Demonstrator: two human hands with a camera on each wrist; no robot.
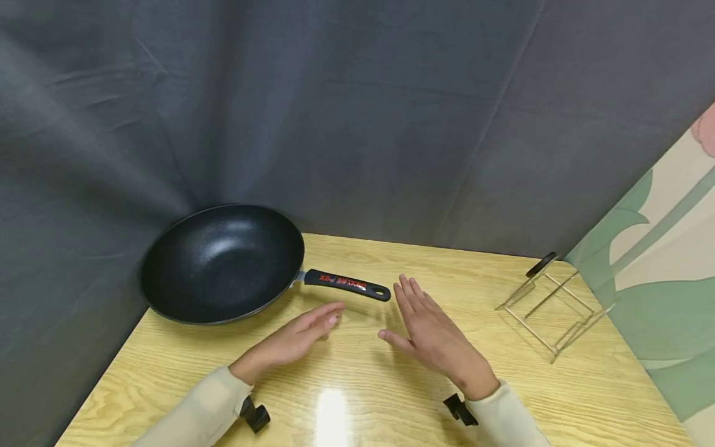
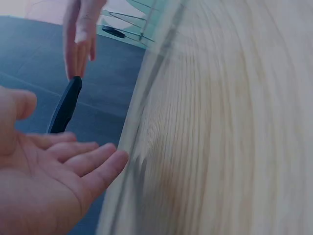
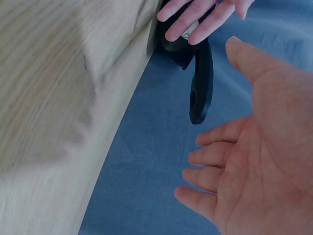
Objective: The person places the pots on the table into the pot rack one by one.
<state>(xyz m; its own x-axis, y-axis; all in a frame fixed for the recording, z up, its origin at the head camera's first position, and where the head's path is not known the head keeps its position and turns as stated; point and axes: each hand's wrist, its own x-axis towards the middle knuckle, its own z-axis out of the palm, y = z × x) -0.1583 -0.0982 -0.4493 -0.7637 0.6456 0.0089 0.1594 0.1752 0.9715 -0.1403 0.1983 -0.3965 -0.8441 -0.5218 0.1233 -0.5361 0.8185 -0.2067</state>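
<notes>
A black wok rests at the left of the wooden table, its long black handle with red lettering pointing right. Below the handle, on the wok's side, my left hand hovers with fingers extended and nothing held. My right hand is just past the handle's free end, fingers straight, thumb spread. Both palms face inward, with a gap between the hands. In the left wrist view the handle shows beyond the left palm. From the right wrist, the handle lies between the two hands.
A gold wire rack with a black oval piece stands on the right side of the table. Dark grey cloth hangs behind and at the left. A wall with a green leaf pattern borders the right edge.
</notes>
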